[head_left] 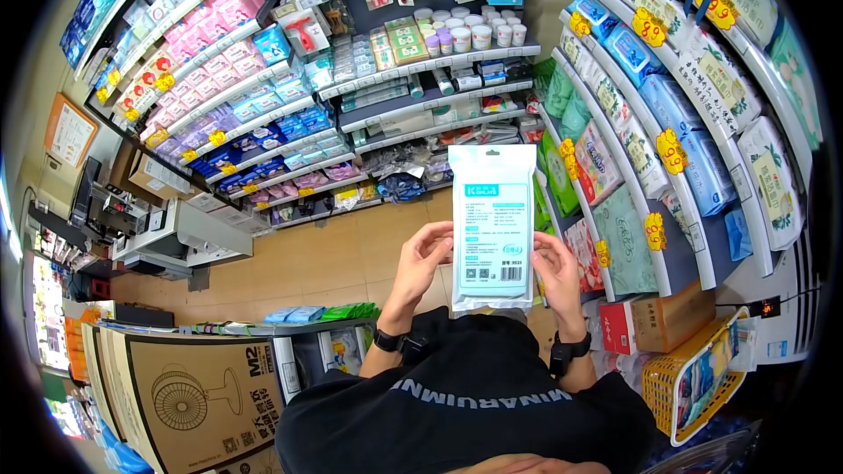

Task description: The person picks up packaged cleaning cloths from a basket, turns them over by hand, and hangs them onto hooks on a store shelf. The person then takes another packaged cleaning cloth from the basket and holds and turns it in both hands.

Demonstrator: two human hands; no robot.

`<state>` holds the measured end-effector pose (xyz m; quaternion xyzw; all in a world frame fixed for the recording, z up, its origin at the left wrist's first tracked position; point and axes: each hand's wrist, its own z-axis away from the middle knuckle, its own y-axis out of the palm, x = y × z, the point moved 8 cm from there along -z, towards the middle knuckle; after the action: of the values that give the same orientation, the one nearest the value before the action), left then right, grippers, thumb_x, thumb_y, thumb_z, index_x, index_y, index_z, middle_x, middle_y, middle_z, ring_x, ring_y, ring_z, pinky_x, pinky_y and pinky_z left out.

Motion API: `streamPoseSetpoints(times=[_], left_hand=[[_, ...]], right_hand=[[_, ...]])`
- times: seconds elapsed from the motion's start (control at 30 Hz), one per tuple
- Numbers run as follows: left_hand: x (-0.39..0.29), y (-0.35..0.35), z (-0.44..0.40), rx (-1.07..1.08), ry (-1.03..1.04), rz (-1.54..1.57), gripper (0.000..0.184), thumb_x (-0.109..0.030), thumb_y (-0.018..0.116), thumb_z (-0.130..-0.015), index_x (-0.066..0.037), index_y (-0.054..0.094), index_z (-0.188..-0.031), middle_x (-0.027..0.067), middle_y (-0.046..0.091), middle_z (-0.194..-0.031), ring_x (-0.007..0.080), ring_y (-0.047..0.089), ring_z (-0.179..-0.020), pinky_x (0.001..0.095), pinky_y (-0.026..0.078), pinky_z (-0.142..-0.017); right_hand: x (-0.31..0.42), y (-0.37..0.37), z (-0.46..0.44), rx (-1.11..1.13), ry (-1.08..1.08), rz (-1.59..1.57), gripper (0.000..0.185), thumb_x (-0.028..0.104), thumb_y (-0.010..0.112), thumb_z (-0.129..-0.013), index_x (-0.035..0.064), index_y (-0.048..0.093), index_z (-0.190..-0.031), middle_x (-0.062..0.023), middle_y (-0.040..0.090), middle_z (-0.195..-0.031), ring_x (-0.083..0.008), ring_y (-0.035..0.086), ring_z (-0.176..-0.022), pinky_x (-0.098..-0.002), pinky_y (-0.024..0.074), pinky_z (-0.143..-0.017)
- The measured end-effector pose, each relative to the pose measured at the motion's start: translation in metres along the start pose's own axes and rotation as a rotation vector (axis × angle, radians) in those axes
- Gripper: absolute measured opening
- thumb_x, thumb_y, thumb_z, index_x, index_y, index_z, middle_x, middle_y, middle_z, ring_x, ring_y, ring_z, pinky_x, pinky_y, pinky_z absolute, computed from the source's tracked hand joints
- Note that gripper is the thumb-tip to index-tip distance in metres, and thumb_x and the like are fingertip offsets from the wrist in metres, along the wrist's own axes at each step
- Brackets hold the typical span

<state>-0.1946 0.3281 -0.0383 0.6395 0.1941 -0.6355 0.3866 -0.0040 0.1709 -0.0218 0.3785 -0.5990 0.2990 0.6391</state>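
A white and teal package [493,237] with a hang hole at its top is held upright in front of my chest, its printed side with text, codes and a barcode facing the camera. My left hand [423,265] grips its left edge, the fingers partly behind it. On the right edge, my right hand [556,270] holds it the same way, thumb near the front. Both wrists wear black bands. The side of the package turned away is hidden.
Stocked shelves [430,61] stand ahead, with tissue shelves [650,114] curving along the right. A yellow basket [676,386] and a cardboard box [672,307] are at the lower right. A large fan box [193,395] stands at the lower left, a counter [176,237] beyond it.
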Motion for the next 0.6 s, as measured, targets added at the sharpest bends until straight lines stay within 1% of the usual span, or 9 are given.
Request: streamPoseSetpoints(times=[0.3,0.37,0.5,0.57,0.6], left_hand=[[0.0084,-0.0021,0.0031,-0.001,-0.004,0.005,0.029,-0.011,0.061,-0.100,-0.002,0.061,-0.127,0.0056,0.068,-0.118,0.0120,0.064,-0.104,0.0269,0.052,-0.082],[0.0092,-0.0016,0.0028,0.003,0.001,0.015,0.029,-0.011,0.061,-0.100,-0.002,0.061,-0.127,0.0055,0.068,-0.117,0.0121,0.064,-0.104,0.0270,0.052,-0.082],[0.0082,-0.0004,0.0030,0.000,-0.006,0.013,0.029,-0.011,0.062,-0.100,-0.001,0.061,-0.127,0.0054,0.069,-0.117,0.0118,0.065,-0.104,0.0270,0.053,-0.082],[0.0084,0.0000,0.0031,-0.008,-0.010,0.012,0.029,-0.011,0.062,-0.100,-0.001,0.061,-0.126,0.0055,0.069,-0.117,0.0116,0.065,-0.104,0.0269,0.053,-0.082],[0.0087,0.0001,0.0029,-0.012,-0.005,0.016,0.028,-0.010,0.062,-0.099,-0.001,0.061,-0.126,0.0055,0.069,-0.116,0.0116,0.065,-0.103,0.0268,0.053,-0.081]], right_hand=[[-0.0056,-0.0018,0.0049,-0.003,0.010,0.004,0.036,0.002,0.063,-0.095,-0.0052,0.055,-0.129,-0.0067,0.060,-0.107,-0.0104,0.059,-0.098,-0.0231,0.0491,-0.088],[-0.0038,-0.0016,0.0058,0.005,0.023,-0.001,0.037,0.000,0.062,-0.094,-0.0063,0.054,-0.130,-0.0072,0.060,-0.112,-0.0108,0.059,-0.100,-0.0252,0.0473,-0.092],[-0.0042,-0.0031,0.0066,0.000,0.027,-0.003,0.037,0.000,0.062,-0.095,-0.0063,0.054,-0.131,-0.0075,0.060,-0.113,-0.0110,0.059,-0.100,-0.0256,0.0475,-0.093],[-0.0029,-0.0032,0.0067,-0.007,0.017,-0.016,0.037,0.001,0.064,-0.094,-0.0047,0.055,-0.129,-0.0063,0.060,-0.109,-0.0100,0.059,-0.097,-0.0226,0.0492,-0.087],[-0.0039,-0.0036,0.0070,-0.008,0.017,-0.017,0.037,0.001,0.064,-0.094,-0.0047,0.055,-0.129,-0.0063,0.060,-0.109,-0.0100,0.059,-0.097,-0.0226,0.0492,-0.087]])
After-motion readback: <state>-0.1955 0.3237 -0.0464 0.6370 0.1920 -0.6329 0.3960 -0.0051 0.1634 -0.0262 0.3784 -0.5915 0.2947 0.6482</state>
